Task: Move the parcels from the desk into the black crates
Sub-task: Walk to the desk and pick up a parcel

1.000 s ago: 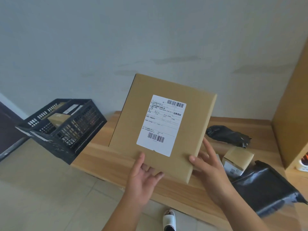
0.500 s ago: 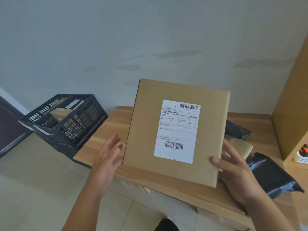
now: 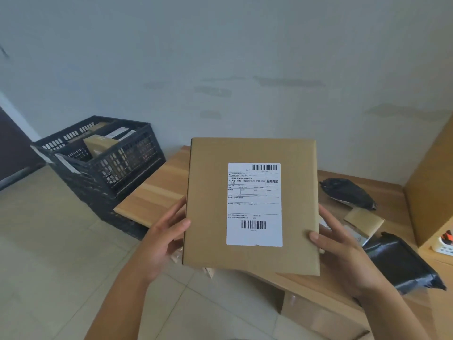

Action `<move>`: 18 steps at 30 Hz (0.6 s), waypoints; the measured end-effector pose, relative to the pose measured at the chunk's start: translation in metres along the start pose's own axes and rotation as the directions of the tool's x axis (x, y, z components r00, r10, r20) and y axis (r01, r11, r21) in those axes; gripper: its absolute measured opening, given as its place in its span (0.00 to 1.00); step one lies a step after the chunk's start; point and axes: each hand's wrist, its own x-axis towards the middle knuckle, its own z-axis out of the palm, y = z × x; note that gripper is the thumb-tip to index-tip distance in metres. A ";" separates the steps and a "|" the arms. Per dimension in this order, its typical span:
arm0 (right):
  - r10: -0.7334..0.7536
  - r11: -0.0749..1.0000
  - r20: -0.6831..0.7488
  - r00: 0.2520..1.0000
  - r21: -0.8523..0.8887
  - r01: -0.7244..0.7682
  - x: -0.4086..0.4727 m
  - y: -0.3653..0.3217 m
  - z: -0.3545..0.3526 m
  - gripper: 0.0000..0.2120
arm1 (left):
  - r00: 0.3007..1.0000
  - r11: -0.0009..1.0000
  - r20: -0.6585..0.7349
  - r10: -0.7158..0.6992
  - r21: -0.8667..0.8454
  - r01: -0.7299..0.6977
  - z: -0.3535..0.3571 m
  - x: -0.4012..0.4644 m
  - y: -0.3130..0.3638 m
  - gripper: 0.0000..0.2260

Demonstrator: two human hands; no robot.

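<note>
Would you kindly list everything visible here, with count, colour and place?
flat box: one, brown with a white label, held up over the desk
crate: one, black, on the floor left of the desk, parcels inside
desk: one, light wood, against the wall
mailers: two, black, on the desk, right
small box: one, brown, between the mailers
big carton: one, brown, far right
left hand: grips the flat box's left edge
right hand: grips its right edge
</note>
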 end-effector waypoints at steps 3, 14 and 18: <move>0.018 0.999 0.030 0.999 -0.038 -0.017 0.009 0.005 0.040 0.33 | 0.998 1.000 -0.056 -0.015 -0.023 0.014 -0.036 -0.036 -0.002 0.29; 0.082 0.996 0.293 0.953 -0.065 -0.066 0.017 0.064 0.246 0.27 | 0.885 0.983 -0.461 -0.060 -0.184 -0.029 -0.175 -0.217 -0.030 0.25; 0.097 0.992 0.369 0.924 -0.110 -0.060 0.003 0.099 0.309 0.28 | 0.834 0.976 -0.542 -0.106 -0.219 -0.019 -0.218 -0.275 -0.053 0.21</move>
